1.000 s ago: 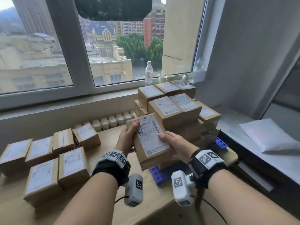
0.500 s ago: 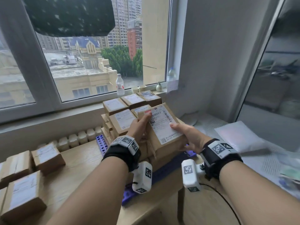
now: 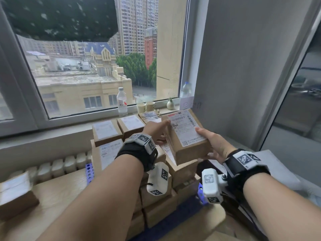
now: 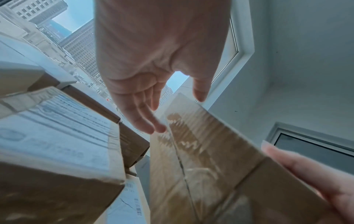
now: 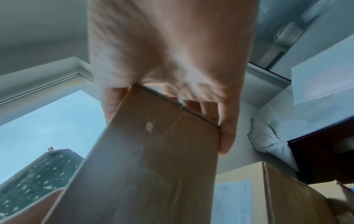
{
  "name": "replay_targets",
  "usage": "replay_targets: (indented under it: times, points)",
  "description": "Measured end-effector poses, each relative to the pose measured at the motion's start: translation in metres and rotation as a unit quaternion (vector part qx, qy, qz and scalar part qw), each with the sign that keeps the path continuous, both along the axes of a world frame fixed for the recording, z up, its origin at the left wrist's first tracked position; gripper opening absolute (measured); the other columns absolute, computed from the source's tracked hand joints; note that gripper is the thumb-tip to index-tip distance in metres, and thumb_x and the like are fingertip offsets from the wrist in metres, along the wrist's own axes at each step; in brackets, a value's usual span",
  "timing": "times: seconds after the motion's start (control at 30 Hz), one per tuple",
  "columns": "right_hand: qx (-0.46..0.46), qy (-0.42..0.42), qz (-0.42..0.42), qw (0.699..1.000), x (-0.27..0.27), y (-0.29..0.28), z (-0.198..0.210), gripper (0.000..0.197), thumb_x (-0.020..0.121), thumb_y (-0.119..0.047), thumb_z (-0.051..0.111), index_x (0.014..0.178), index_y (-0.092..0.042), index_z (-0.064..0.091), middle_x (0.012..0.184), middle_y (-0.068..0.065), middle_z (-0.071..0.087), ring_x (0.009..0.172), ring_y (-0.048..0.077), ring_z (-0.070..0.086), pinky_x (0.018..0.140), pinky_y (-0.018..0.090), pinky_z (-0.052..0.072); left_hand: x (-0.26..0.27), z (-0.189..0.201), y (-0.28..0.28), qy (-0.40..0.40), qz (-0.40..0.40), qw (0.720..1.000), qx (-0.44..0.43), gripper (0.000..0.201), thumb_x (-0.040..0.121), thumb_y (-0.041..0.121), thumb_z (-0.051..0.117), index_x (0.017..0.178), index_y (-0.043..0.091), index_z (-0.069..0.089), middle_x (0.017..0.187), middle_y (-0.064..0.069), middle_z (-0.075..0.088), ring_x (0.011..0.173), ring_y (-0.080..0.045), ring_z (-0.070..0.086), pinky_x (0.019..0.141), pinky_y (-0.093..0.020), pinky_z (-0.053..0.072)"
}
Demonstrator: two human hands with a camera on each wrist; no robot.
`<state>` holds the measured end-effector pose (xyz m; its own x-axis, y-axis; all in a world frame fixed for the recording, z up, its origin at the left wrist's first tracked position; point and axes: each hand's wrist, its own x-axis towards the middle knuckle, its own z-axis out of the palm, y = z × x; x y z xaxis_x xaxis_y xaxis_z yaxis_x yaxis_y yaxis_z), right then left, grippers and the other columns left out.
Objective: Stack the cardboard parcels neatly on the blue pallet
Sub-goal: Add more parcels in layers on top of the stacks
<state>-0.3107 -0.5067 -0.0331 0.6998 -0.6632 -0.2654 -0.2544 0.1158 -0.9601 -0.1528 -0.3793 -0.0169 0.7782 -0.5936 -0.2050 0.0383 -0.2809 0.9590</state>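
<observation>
Above the stack of cardboard parcels (image 3: 111,146) on the blue pallet (image 3: 89,173), from the head view, we are holding one labelled parcel (image 3: 186,136) with both hands, tilted and raised over the right side of the pile, its printed label facing up. Our left hand (image 3: 154,130) is lying along the parcel's left edge with fingers stretched out, and our right hand (image 3: 214,145) is clasping its near right corner, thumb on the label. Behind the pile, a plastic bottle (image 3: 122,100) and two paper cups (image 3: 145,106) are standing on the windowsill (image 3: 69,122), and another parcel (image 3: 15,193) is lying on the wooden table (image 3: 57,193) at the left. From the left wrist view, the left hand (image 4: 153,63) is showing straight fingers (image 4: 147,121) with tips touching the taped side of the parcel (image 4: 206,159), the thumb apart above its top edge; stacked parcels (image 4: 57,144) are sitting just beside it. From the right wrist view, the right hand (image 5: 168,63) is gripping the parcel (image 5: 153,159), fingers curling behind it and thumb pressing its front.
</observation>
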Motion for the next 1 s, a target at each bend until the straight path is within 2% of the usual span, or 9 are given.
replay_targets:
  times: [0.07, 0.23, 0.3, 0.47, 0.53, 0.6, 0.77, 0.9, 1.0]
  points:
    - [0.003, 0.018, -0.006, 1.0, 0.008, -0.015, -0.009, 0.047, 0.085, -0.052, 0.065, 0.113, -0.014, 0.066, 0.103, 0.011, 0.073, 0.093, 0.025, 0.068, 0.082, 0.05, 0.059, 0.007, -0.002, -0.005, -0.022, 0.023, 0.999, 0.028, 0.027, 0.092, 0.032, 0.062, 0.091, 0.007, 0.053, 0.084, -0.002, 0.055, 0.091, -0.023, 0.06, 0.079, -0.036, 0.053]
    - [0.017, 0.05, 0.024, 0.998, 0.04, -0.043, -0.033, 0.047, 0.085, -0.051, 0.067, 0.111, -0.012, 0.065, 0.104, 0.013, 0.073, 0.096, 0.03, 0.068, 0.092, 0.056, 0.053, 0.03, -0.025, -0.01, -0.125, 0.073, 0.979, 0.143, 0.021, 0.086, 0.031, 0.066, 0.084, 0.01, 0.064, 0.079, -0.005, 0.059, 0.074, -0.019, 0.056, 0.07, -0.031, 0.048]
    - [0.034, 0.06, 0.041, 0.997, 0.051, -0.048, -0.042, 0.045, 0.087, -0.05, 0.065, 0.111, -0.012, 0.064, 0.102, 0.012, 0.073, 0.091, 0.028, 0.068, 0.09, 0.051, 0.054, 0.033, -0.034, -0.008, -0.136, 0.095, 0.97, 0.181, 0.018, 0.085, 0.029, 0.064, 0.073, 0.017, 0.06, 0.083, -0.004, 0.059, 0.078, -0.019, 0.056, 0.077, -0.031, 0.048]
    - [0.049, 0.083, 0.099, 0.99, 0.073, -0.062, -0.053, 0.041, 0.091, -0.049, 0.06, 0.107, -0.012, 0.065, 0.094, 0.006, 0.072, 0.077, 0.019, 0.065, 0.069, 0.03, 0.051, 0.039, -0.045, -0.01, -0.125, 0.152, 0.963, 0.184, 0.013, 0.084, 0.023, 0.064, 0.073, 0.018, 0.064, 0.081, -0.002, 0.057, 0.08, -0.019, 0.053, 0.076, -0.03, 0.044]
    - [0.051, 0.088, 0.114, 0.988, 0.08, -0.063, -0.056, 0.039, 0.094, -0.048, 0.056, 0.106, -0.011, 0.063, 0.094, 0.006, 0.07, 0.076, 0.017, 0.063, 0.061, 0.027, 0.045, 0.04, -0.047, -0.01, -0.116, 0.165, 0.963, 0.177, 0.01, 0.085, 0.019, 0.064, 0.09, 0.014, 0.071, 0.087, -0.001, 0.06, 0.089, -0.019, 0.057, 0.081, -0.028, 0.045]
    - [0.034, 0.098, 0.123, 0.987, 0.085, -0.064, -0.059, 0.044, 0.096, -0.049, 0.052, 0.113, -0.01, 0.059, 0.1, 0.007, 0.068, 0.077, 0.016, 0.06, 0.057, 0.027, 0.04, 0.04, -0.049, -0.011, -0.113, 0.175, 0.962, 0.178, 0.027, 0.085, 0.021, 0.063, 0.11, 0.012, 0.07, 0.104, 0.0, 0.064, 0.106, -0.02, 0.058, 0.094, -0.031, 0.047]
    - [0.014, 0.112, 0.139, 0.984, 0.095, -0.068, -0.066, 0.041, 0.099, -0.051, 0.044, 0.108, -0.013, 0.058, 0.098, 0.004, 0.068, 0.075, 0.014, 0.06, 0.056, 0.026, 0.038, 0.041, -0.052, -0.011, -0.113, 0.193, 0.96, 0.169, 0.032, 0.085, 0.021, 0.064, 0.116, 0.013, 0.068, 0.121, -0.003, 0.065, 0.115, -0.02, 0.057, 0.098, -0.032, 0.046]
    - [-0.006, 0.12, 0.158, 0.98, 0.103, -0.072, -0.069, 0.049, 0.097, -0.052, 0.046, 0.113, -0.009, 0.063, 0.109, 0.009, 0.071, 0.095, 0.024, 0.068, 0.077, 0.035, 0.053, 0.041, -0.054, -0.012, -0.117, 0.203, 0.958, 0.166, 0.032, 0.085, 0.02, 0.065, 0.116, 0.013, 0.069, 0.123, -0.004, 0.065, 0.116, -0.021, 0.057, 0.103, -0.036, 0.045]
    - [-0.042, 0.115, 0.155, 0.98, 0.11, -0.077, -0.075, 0.048, 0.097, -0.048, 0.049, 0.118, -0.006, 0.062, 0.111, 0.01, 0.071, 0.101, 0.026, 0.068, 0.093, 0.04, 0.052, 0.042, -0.055, -0.011, -0.116, 0.209, 0.957, 0.162, 0.032, 0.084, 0.02, 0.066, 0.114, 0.014, 0.07, 0.122, -0.004, 0.065, 0.117, -0.022, 0.056, 0.104, -0.037, 0.045]
